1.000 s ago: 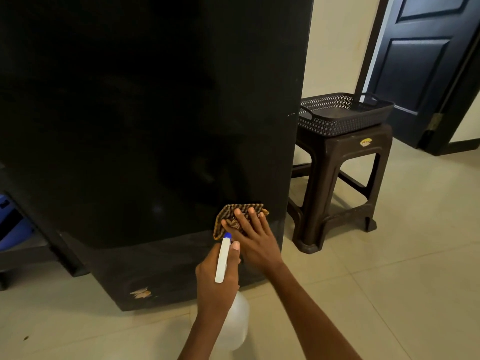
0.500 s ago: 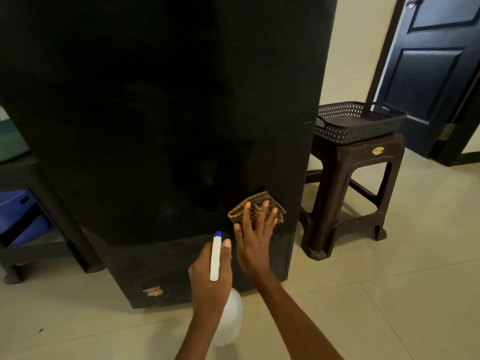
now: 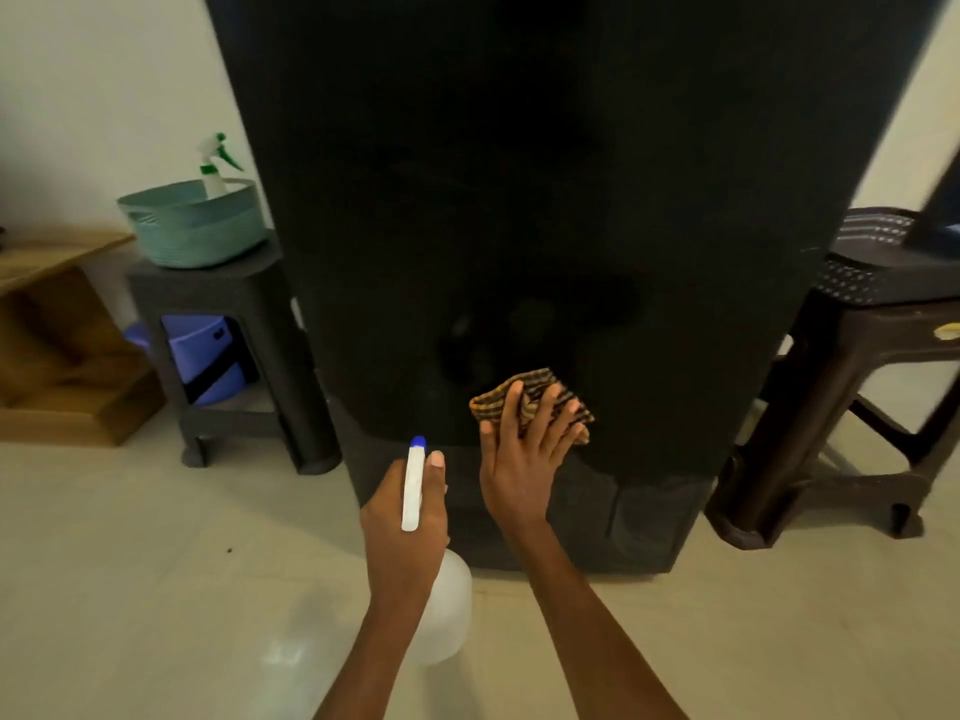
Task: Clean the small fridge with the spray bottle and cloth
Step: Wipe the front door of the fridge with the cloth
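The black small fridge (image 3: 545, 200) fills the middle of the view, standing on a pale tiled floor. My right hand (image 3: 524, 454) presses a brown checked cloth (image 3: 535, 394) flat against the lower part of the fridge's front, fingers spread over it. Just left of it, my left hand (image 3: 402, 517) grips a clear spray bottle (image 3: 441, 610) with a white head and blue nozzle, which points up at the fridge's bottom panel.
Left of the fridge a grey stool (image 3: 208, 288) carries a teal basket (image 3: 192, 226) holding a green-trigger spray bottle (image 3: 214, 161); a blue bucket (image 3: 200, 356) sits under it. A wooden shelf (image 3: 57, 350) stands far left. At right, a brown stool (image 3: 852, 397) bears a dark perforated tray (image 3: 872, 252).
The view has swung left, bringing the grey stool and teal basket into sight. My right hand has slid the cloth a little rightward and up on the fridge; the bottle hand keeps its place.
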